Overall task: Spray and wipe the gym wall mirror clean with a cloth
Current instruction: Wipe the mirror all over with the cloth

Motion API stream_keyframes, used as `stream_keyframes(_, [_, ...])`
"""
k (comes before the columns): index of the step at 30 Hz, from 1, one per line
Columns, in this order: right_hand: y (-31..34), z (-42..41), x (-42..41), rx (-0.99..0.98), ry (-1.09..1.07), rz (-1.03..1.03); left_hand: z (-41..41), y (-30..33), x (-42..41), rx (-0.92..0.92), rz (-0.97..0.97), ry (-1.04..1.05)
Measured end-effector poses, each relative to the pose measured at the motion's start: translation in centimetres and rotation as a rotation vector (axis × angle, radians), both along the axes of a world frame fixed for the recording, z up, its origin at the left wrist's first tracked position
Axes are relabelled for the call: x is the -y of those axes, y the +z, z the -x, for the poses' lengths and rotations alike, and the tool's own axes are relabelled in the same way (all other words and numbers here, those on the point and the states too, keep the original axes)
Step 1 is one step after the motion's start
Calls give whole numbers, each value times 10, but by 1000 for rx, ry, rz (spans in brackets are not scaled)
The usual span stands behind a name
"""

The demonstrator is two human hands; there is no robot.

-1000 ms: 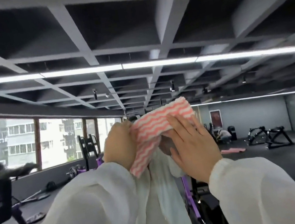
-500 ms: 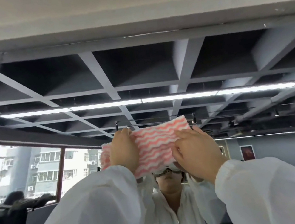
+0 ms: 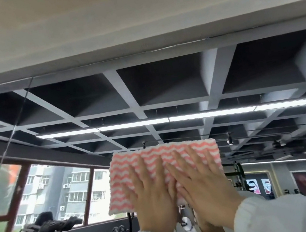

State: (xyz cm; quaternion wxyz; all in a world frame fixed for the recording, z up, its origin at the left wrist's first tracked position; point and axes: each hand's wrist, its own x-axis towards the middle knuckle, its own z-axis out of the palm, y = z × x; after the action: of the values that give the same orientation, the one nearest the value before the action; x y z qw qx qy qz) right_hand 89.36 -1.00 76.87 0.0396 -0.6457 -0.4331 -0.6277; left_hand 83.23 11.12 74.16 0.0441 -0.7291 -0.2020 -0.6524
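Half a second ago both hands pinched the cloth's edges; now the left hand [image 3: 154,195] and right hand [image 3: 203,184] lie flat on it, fingers [image 3: 178,160] straight and spread, pressing the cloth [image 3: 136,163] open against the mirror [image 3: 163,85]. It has climbed from face height to high on the glass, though not yet at the mirror's top edge. I judge the wiping stroke ready to begin. Counted: two hands, one pink-and-white zigzag cloth, one mirror. No spray bottle shows.
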Motion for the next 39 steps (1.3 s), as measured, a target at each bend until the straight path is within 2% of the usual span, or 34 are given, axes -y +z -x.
stream_keyframes(6, [38, 4, -25, 37, 46, -71, 8, 44, -26, -55, -22, 15])
stream_keyframes(9, [67, 12, -41, 17, -37, -60, 14, 76, -44, -83, -18, 37])
stream_keyframes(13, [107, 39, -62, 25, -135, -72, 30, 120, -63, -117, -105, 102])
stream_keyframes(17, [146, 52, -80, 23, -183, -75, 44, 160, -83, -51, -139, 72])
stream_keyframes(23, [205, 63, -105, 36, -219, -80, 54, 224, -112, -54, -211, 89])
stream_keyframes(27, [242, 68, -117, -24, -177, -81, 57, 265, -126, -43, -229, 59])
stream_keyframes(31, [263, 80, -133, 54, -278, -269, 62, 293, -131, -27, -229, -1])
stream_keyframes(34, [246, 96, -157, 139, -310, -409, 65, 302, -135, -52, -252, 8])
stream_keyframes(36, [232, 95, -167, 64, -252, -403, 67, 304, -138, -59, -251, 6])
stream_keyframes(39, [236, 85, -163, -195, -181, -356, 64, 306, -142, 58, -290, -64])
